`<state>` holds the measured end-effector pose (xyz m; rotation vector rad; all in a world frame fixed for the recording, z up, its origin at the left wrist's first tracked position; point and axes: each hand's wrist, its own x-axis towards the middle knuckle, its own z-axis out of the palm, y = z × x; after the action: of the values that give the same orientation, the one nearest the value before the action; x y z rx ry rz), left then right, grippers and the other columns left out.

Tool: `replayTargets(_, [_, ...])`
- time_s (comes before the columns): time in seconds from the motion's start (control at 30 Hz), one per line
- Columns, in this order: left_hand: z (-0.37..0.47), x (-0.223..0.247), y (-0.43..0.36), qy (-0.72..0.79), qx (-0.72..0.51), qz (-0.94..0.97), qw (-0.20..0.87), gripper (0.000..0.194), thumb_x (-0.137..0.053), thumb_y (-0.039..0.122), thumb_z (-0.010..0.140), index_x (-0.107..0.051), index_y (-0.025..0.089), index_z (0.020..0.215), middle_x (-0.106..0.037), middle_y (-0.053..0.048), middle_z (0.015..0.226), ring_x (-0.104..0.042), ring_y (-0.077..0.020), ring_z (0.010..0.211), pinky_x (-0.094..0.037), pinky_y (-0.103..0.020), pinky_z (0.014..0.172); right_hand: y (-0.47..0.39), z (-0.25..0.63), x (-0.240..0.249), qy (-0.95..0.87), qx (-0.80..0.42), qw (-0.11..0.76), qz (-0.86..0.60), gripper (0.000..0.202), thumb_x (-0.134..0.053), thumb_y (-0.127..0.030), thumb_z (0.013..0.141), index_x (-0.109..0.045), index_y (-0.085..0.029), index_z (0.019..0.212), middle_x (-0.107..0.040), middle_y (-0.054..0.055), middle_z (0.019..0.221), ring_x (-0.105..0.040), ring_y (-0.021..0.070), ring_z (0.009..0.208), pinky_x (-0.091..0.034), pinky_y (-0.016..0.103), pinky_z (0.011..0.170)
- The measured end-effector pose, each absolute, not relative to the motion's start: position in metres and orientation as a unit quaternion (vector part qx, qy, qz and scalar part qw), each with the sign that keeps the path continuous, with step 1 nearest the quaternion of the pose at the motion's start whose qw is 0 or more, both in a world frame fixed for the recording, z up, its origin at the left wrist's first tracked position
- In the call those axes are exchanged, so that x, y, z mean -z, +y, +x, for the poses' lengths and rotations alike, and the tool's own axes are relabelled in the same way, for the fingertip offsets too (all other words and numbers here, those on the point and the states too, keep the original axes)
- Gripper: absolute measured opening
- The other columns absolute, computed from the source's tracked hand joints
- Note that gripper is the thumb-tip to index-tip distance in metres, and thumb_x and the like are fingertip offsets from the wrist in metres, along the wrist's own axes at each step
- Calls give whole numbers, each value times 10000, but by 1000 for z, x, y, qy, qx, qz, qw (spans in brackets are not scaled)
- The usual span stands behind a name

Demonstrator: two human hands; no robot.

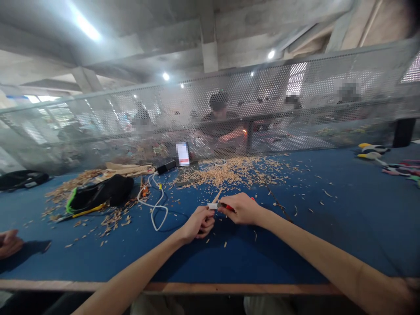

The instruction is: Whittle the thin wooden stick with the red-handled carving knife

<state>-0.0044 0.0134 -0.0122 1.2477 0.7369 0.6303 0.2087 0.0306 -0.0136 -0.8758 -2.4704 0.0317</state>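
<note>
Wooden stick [216,197] in a left hand [199,224] points toward a pile of shavings [229,171] from its near side, on a blue counter [82,258]. The hand's fingers are curled closed, apparently to steady the piece. Just nearer than the pile, a right hand [242,208] wraps firmly around a red-handled knife [227,207], its blade across the stick, seemingly for control. Behind the pile's left end, a phone [183,154] stands upright, perhaps for easy viewing.
</note>
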Motion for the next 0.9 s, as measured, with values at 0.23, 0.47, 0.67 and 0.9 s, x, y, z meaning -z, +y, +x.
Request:
replayTargets(0.23, [-11,10,7,348,-308,550,693,336,-645,424,783,-356,256,753,-249,158,433,-98,-50,353,-183,-142,260,77,264,10,-785,-50,362,-499,377,-374,-468,1014,-591,-209,845,-599,20,631,-501,156,531,-292,288,562])
replayTargets(0.47, [-6,18,13,370,-336,576,647,442,-707,527,796,-380,237,733,-293,142,484,-186,-37,376,-230,-144,292,87,300,4,-713,-43,439,-545,382,-363,-519,1001,-579,-214,920,-604,10,626,-511,169,516,-327,287,568])
replayTargets(0.67, [-4,17,13,388,-340,584,626,505,-726,643,768,-446,226,823,-298,153,480,-178,-32,356,-226,-142,283,36,225,6,-847,-74,328,-411,350,-363,-436,1043,-570,-194,1189,-698,34,722,-602,173,556,-307,267,560])
replayTargets(0.9, [-1,11,9,391,-330,593,621,627,-752,705,723,-471,233,1024,-322,166,508,-188,-43,363,-241,-150,304,17,199,16,-886,-20,253,-388,320,-381,-386,1066,-561,-234,1284,-784,74,976,-707,202,730,-345,274,619])
